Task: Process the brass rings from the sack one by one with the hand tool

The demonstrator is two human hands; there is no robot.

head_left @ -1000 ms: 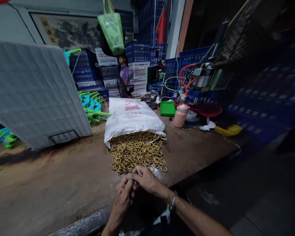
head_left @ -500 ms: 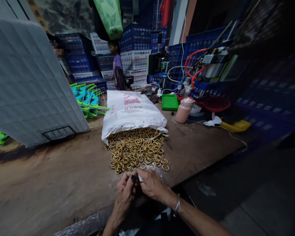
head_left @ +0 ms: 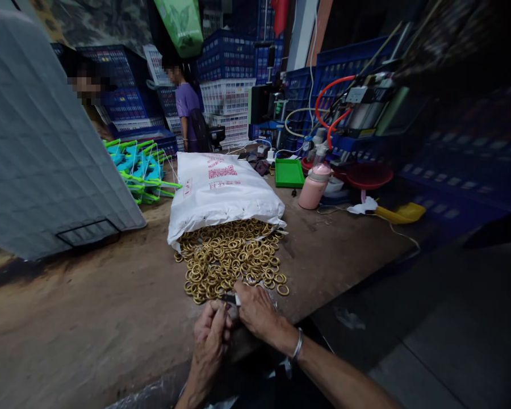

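A heap of golden rings (head_left: 227, 258) spills from the open mouth of a white sack (head_left: 219, 190) lying on a worn brown table (head_left: 89, 318). My left hand (head_left: 210, 338) and my right hand (head_left: 258, 312) meet at the near edge of the heap. Both are closed in a pinch around a small dark and white object (head_left: 231, 299) held between them; I cannot make out what it is. A bracelet circles my right wrist.
A large grey padded panel (head_left: 38, 153) leans at left. Green and blue hangers (head_left: 140, 167), a green tray (head_left: 288, 172), a pink bottle (head_left: 314, 186), a red bowl (head_left: 368, 175) and a yellow scoop (head_left: 400, 213) sit behind. Two people stand before stacked crates (head_left: 227, 91).
The view has tilted down and shifted, bringing a second person into sight at left. My hands stay together at the heap's edge, still working the small object.
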